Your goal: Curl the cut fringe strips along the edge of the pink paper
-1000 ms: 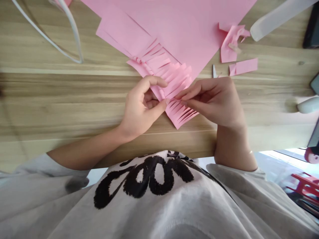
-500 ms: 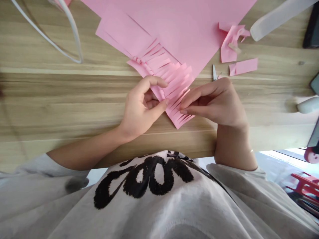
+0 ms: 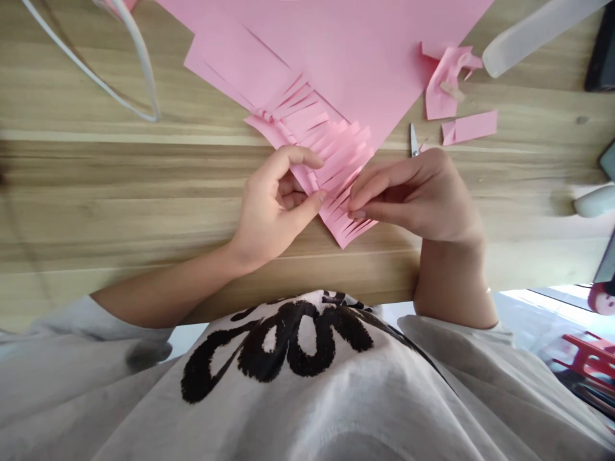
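A fringed pink paper strip (image 3: pixel 339 142) runs diagonally in front of me, its cut fringes curling at the middle. My left hand (image 3: pixel 271 205) holds its left edge, the thumb on top and some fingers tucked beneath the paper. With thumb and forefinger pressed together, my right hand (image 3: pixel 418 195) pinches at the fringes near the lower right end. The fingertips hide exactly which fringe they hold. Under the strip's far part lies a large pink paper sheet (image 3: pixel 375 57). Close behind my right hand, the scissors (image 3: pixel 414 139) show only a blade tip.
Crumpled pink scraps (image 3: pixel 442 86) and a flat pink paper piece (image 3: pixel 473 128) lie to the right on the wooden table (image 3: pixel 120 179). A white cable (image 3: pixel 144 70) loops at the upper left. A whitish translucent long object (image 3: pixel 538 38) lies at the upper right.
My right hand has shifted very slightly to the right, still pinching at the fringes. My left hand and the paper look the same.
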A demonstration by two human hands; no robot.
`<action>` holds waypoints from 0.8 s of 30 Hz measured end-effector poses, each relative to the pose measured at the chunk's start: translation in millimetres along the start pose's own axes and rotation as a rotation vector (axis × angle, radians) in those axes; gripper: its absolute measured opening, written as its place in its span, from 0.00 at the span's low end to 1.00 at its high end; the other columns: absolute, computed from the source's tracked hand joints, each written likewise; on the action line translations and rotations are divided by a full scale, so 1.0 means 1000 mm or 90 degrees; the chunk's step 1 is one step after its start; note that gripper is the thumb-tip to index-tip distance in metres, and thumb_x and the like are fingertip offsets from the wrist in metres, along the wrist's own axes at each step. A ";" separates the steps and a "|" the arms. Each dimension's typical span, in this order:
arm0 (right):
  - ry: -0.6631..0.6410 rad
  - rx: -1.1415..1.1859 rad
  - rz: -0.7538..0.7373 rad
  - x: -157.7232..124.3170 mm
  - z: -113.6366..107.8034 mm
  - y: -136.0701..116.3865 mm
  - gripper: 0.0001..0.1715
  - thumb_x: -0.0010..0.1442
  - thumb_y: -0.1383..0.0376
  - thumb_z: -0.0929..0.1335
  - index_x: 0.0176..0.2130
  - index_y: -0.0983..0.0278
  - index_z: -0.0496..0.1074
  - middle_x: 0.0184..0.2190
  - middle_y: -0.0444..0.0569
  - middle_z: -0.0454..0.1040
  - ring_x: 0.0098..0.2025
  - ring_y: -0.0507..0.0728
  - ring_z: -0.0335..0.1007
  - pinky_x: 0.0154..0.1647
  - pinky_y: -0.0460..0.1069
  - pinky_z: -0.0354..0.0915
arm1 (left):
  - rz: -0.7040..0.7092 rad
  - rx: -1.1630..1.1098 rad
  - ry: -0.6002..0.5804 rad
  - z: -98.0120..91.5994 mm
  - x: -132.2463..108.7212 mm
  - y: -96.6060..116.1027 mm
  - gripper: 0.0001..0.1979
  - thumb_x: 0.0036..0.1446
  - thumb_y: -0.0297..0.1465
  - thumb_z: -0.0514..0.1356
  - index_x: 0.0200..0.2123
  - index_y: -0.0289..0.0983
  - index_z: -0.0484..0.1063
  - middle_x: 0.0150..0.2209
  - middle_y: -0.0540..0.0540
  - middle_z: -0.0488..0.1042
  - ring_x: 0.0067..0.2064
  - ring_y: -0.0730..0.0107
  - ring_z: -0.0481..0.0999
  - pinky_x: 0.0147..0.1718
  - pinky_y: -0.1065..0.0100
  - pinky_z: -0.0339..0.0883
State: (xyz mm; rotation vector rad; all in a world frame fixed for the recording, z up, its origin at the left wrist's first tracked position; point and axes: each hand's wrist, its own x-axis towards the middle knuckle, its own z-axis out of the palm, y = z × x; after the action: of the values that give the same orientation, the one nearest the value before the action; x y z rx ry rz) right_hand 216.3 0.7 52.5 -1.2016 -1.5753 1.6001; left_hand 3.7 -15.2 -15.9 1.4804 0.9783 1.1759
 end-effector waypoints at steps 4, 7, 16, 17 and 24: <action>0.024 0.006 -0.014 -0.001 0.002 0.001 0.10 0.50 0.74 0.77 0.27 0.58 0.82 0.28 0.44 0.82 0.30 0.53 0.77 0.31 0.49 0.74 | -0.062 0.055 0.010 0.001 0.000 0.005 0.18 0.59 0.43 0.68 0.48 0.41 0.71 0.47 0.45 0.76 0.38 0.71 0.76 0.31 0.70 0.76; 0.057 -0.008 0.012 -0.001 0.003 0.002 0.08 0.48 0.70 0.79 0.27 0.57 0.81 0.28 0.45 0.81 0.30 0.54 0.76 0.31 0.52 0.74 | -0.078 0.059 0.007 0.001 0.000 0.008 0.18 0.59 0.42 0.68 0.48 0.41 0.71 0.47 0.45 0.76 0.41 0.69 0.78 0.31 0.70 0.77; 0.197 -0.124 -0.028 -0.001 0.012 0.011 0.09 0.52 0.71 0.75 0.28 0.56 0.78 0.28 0.46 0.79 0.31 0.56 0.72 0.30 0.54 0.71 | -0.086 0.056 0.002 0.001 -0.001 0.006 0.17 0.59 0.39 0.68 0.49 0.42 0.71 0.50 0.45 0.76 0.43 0.67 0.80 0.34 0.68 0.79; 0.209 -0.133 -0.036 -0.001 0.013 0.012 0.09 0.52 0.71 0.75 0.28 0.56 0.77 0.28 0.46 0.79 0.31 0.56 0.72 0.30 0.54 0.71 | -0.086 0.052 0.002 0.001 -0.001 0.006 0.17 0.59 0.38 0.68 0.49 0.42 0.71 0.50 0.45 0.76 0.42 0.68 0.80 0.34 0.68 0.79; 0.157 -0.095 -0.041 -0.001 0.015 0.014 0.10 0.50 0.72 0.77 0.28 0.56 0.78 0.28 0.45 0.78 0.32 0.56 0.72 0.31 0.54 0.70 | -0.059 0.027 -0.002 0.000 -0.001 0.006 0.16 0.59 0.37 0.67 0.49 0.41 0.71 0.50 0.44 0.76 0.40 0.69 0.79 0.33 0.69 0.78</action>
State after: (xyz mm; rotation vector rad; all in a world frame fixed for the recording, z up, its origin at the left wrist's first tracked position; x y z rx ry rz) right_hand 205.9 -8.3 37.0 -1.3558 -1.5765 1.2578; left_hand 3.6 -17.2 -10.4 1.4538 1.0649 1.0923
